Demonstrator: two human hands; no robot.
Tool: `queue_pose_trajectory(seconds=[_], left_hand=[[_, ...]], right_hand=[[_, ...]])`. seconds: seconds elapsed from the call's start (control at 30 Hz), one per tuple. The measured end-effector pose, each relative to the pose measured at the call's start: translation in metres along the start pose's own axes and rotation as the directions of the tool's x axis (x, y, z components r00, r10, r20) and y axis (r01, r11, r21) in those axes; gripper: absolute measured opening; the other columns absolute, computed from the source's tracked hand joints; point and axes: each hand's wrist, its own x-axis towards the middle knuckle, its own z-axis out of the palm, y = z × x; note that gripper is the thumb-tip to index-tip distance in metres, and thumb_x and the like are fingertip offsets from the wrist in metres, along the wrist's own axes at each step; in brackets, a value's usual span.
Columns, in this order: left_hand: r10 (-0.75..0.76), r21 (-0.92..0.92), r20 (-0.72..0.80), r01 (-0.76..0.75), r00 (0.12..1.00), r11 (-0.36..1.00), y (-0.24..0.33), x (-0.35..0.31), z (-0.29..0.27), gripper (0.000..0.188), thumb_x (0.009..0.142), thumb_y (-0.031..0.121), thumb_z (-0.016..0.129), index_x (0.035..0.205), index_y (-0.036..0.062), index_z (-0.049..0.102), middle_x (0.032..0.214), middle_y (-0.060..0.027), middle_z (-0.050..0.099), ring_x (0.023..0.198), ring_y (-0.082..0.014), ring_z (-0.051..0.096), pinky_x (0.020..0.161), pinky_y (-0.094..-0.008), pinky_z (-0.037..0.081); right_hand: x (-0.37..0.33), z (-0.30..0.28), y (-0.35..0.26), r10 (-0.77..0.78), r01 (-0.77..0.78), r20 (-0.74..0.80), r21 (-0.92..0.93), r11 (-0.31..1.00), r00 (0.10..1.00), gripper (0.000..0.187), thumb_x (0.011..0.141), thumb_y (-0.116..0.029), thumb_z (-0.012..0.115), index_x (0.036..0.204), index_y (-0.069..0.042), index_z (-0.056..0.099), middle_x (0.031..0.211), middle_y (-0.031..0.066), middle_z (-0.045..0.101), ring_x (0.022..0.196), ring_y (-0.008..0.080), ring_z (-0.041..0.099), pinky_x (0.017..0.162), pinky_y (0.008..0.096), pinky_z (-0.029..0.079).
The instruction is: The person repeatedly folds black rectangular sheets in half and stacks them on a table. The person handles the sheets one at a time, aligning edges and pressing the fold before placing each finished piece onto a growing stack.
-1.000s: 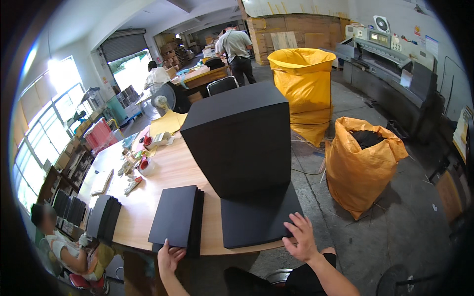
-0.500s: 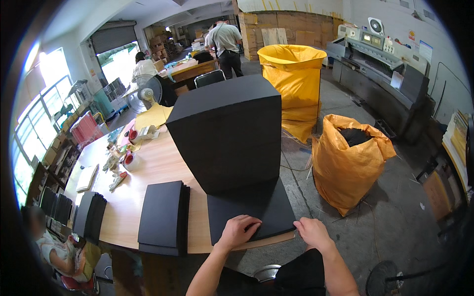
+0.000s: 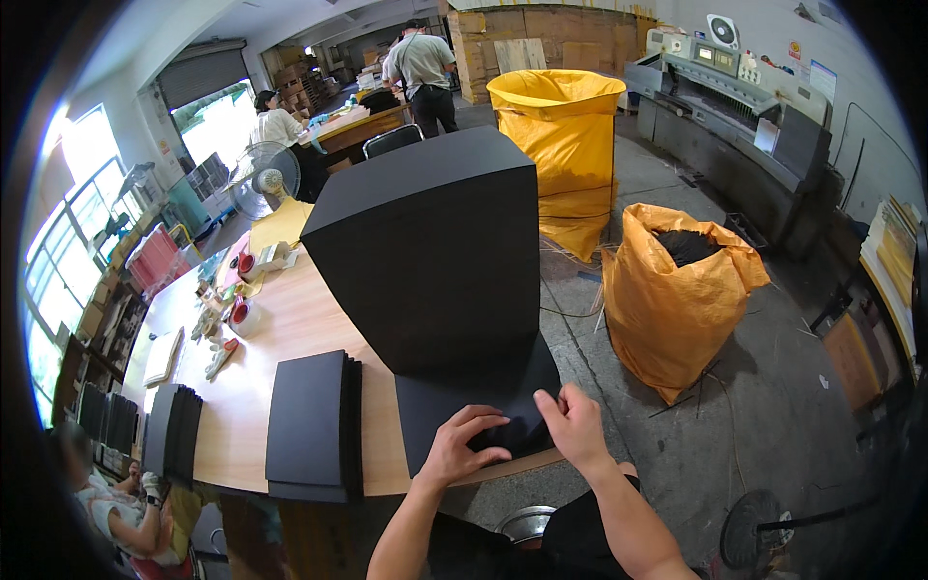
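A flat pile of black sheets (image 3: 435, 411) lies at the table's near right corner. On its far part rises a tall block of black sheets (image 3: 435, 261), wider at the top. My left hand (image 3: 466, 443) rests over the near edge of the flat pile, fingers bent and thumb apart, nothing visible between them. My right hand (image 3: 578, 427) is over the pile's right edge. Its thumb points out from the curled fingers; some fingertips are hidden, so contact with the edge is unclear. Left of the pile lies a second, lower stack of black sheets (image 3: 307, 420).
More black sheets (image 3: 172, 430), tape rolls (image 3: 244, 316) and a white pad (image 3: 164, 356) are on the table (image 3: 237, 406). Yellow (image 3: 565, 145) and orange (image 3: 667, 309) sacks stand right. A seated person (image 3: 126, 507) is at lower left; others work behind, near a fan (image 3: 263, 181).
My right hand has moved up and left from the pile's near right corner, its thumb now spread out. My left hand has opened wider. The view has shifted slightly.
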Motion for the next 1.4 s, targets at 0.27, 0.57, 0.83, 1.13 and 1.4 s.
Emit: queue_pose_trajectory(seconds=[0.27,0.57,0.83,1.13,1.4], left_hand=[[-0.047,-0.036,0.012,0.047,0.999,0.998,-0.009,-0.004,-0.001,0.054,0.077,0.023,0.1,0.126,0.0099,0.081,0.128,-0.0128,0.074,0.117,-0.0323,0.074,0.101,-0.041,0.062],[-0.226,-0.222,-0.057,0.208,0.972,0.952,0.0,-0.003,0.005,0.045,0.086,0.02,0.094,0.127,0.0098,0.079,0.135,-0.0177,0.07,0.12,-0.0363,0.072,0.104,-0.0434,0.059],[-0.021,0.041,0.009,0.02,1.0,0.999,-0.003,-0.002,0.001,0.054,0.081,0.03,0.098,0.129,0.0138,0.079,0.131,-0.0203,0.067,0.118,-0.04,0.07,0.1,-0.044,0.06],[-0.096,-0.026,-0.122,0.094,0.988,0.995,-0.002,-0.002,0.008,0.044,0.091,0.02,0.091,0.133,0.0152,0.078,0.139,-0.0198,0.066,0.119,-0.0376,0.072,0.101,-0.0429,0.061],[-0.033,0.04,0.018,0.032,0.999,0.999,-0.004,-0.002,0.004,0.053,0.082,0.028,0.097,0.132,0.0185,0.08,0.141,-0.0211,0.065,0.126,-0.0408,0.07,0.105,-0.0469,0.06]], right_hand=[[0.0,-0.005,0.007,0.327,-0.458,0.323,0.693,0.557,0.888,0.037,0.109,-0.03,0.071,0.082,-0.013,0.053,0.068,-0.0005,0.059,0.057,0.0108,0.063,0.049,0.0239,0.045],[-0.003,0.001,0.01,-0.067,0.066,-0.021,-0.036,0.997,0.998,0.043,0.109,-0.035,0.072,0.078,-0.011,0.054,0.064,-0.0004,0.057,0.056,0.0105,0.061,0.049,0.0258,0.045],[0.008,-0.008,0.005,0.318,-0.479,0.358,0.664,0.575,0.878,0.038,0.11,-0.027,0.069,0.077,-0.011,0.055,0.065,0.0004,0.058,0.055,0.0111,0.062,0.049,0.0249,0.043],[0.001,-0.005,0.005,0.123,-0.149,0.107,0.289,0.946,0.987,0.041,0.11,-0.029,0.068,0.076,-0.011,0.055,0.063,0.0,0.056,0.055,0.0111,0.061,0.049,0.0257,0.043],[0.005,-0.005,0.009,0.329,-0.46,0.326,0.702,0.544,0.886,0.039,0.11,-0.027,0.068,0.077,-0.011,0.056,0.064,-0.0004,0.057,0.053,0.0117,0.06,0.049,0.0268,0.043]])
